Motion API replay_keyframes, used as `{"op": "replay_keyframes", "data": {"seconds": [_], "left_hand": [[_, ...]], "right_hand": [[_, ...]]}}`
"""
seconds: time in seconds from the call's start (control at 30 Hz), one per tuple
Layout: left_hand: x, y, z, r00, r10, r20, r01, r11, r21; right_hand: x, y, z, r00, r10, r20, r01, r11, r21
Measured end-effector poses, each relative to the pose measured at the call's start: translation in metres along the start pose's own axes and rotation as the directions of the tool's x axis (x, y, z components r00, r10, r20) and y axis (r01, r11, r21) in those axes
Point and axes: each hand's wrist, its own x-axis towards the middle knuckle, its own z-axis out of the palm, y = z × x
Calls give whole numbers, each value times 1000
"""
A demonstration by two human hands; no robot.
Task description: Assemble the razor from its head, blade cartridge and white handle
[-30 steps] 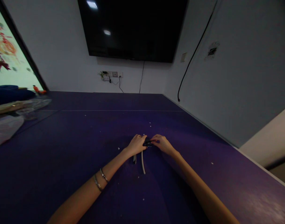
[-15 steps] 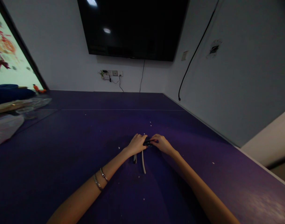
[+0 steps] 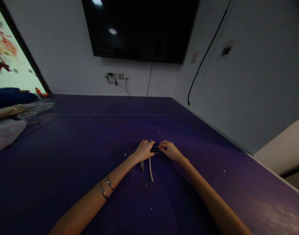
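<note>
A pale cord (image 3: pixel 150 173) lies nearer than the dark piece (image 3: pixel 155 150), its far end hidden by the left hand (image 3: pixel 143 151), which grips the piece's left end. The right hand (image 3: pixel 170 150) meets its right end — gripping or not, I cannot tell. Well beyond — a screen (image 3: pixel 142 29), top cut off.

One camera sits on the person's head. It looks forward and down, over the purple surface (image 3: pixel 66 147), to the back wall (image 3: pixel 66 65). The TV (image 3: pixel 142 29) is at the top middle, and the top edge cuts it off. The side wall (image 3: pixel 262 81) is at the upper right. The left arm (image 3: pixel 97 192) comes in at the bottom left, the right arm (image 3: pixel 210 192) at the bottom right. The left hand (image 3: pixel 143 151) and right hand (image 3: pixel 170 151) look small, below the middle, with the camera above and well back. The view is very wide.
</note>
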Motion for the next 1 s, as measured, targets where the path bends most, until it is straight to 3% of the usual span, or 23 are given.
{"op": "replay_keyframes", "data": {"seconds": [0.43, 0.63, 0.73, 0.87, 1.0], "left_hand": [[0, 1, -4, 1000, 9, -6, -9, 1000, 0], [-1, -2, -45, 992, -46, -120, 45, 999, -10], [-6, -2, -73, 975, -164, -148, 160, 986, -34], [-21, 2, -90, 933, -359, -28, 358, 933, -36], [-39, 10, -81, 886, -446, 129, 441, 895, 67]], "right_hand": [[1, 4, 0, 998, -18, -54, 19, 1000, 22], [1, 5, -7, 996, 2, -88, 0, 1000, 24], [1, 3, -14, 993, 20, -119, -16, 999, 38], [2, -3, -20, 988, 69, -135, -53, 992, 116], [3, -9, -23, 988, 101, -113, -76, 976, 202]]}}
